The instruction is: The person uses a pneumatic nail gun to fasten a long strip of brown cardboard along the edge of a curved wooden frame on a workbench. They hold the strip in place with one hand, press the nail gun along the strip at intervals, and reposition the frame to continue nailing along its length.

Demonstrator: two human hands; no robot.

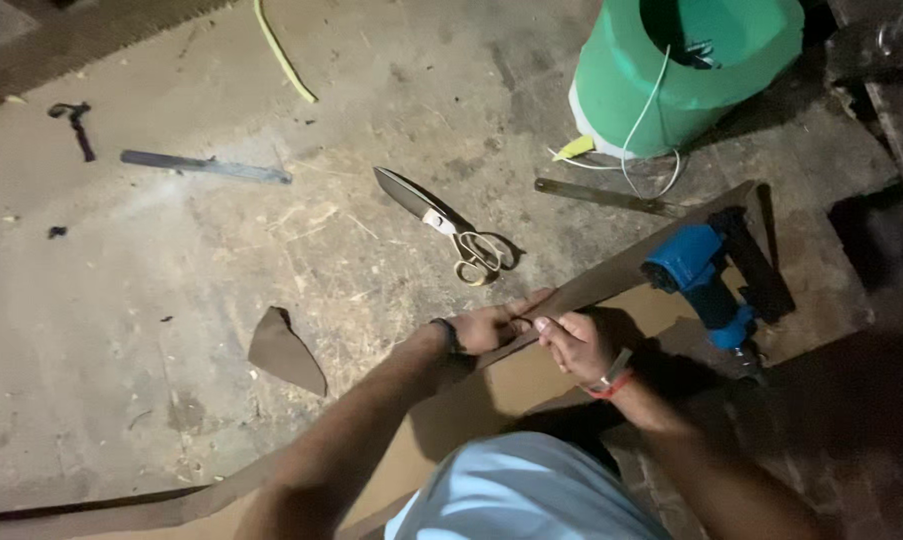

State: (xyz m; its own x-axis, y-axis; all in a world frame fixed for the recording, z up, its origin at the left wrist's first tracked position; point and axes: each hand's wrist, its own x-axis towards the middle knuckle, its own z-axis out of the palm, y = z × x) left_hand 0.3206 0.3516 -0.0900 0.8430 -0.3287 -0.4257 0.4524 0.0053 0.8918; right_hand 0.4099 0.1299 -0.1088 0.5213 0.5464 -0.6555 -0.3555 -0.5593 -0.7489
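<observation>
While both grip it, brown strip [621,272] runs between left hand [491,328] and right hand [576,345].

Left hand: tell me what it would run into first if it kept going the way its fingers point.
The left hand grips a long brown strip and points up and right along it. Going straight on, it would likely first meet the blue tool on the strip's far end, though height is hard to judge.

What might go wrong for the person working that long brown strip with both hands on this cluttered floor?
The brown strip is pinched between the left hand and right hand, so a hard pull could tear it or slip free. The scissors lie close by with blades exposed, so a sliding hand might catch them. The blue tool rests on the strip and may get dragged.
</observation>
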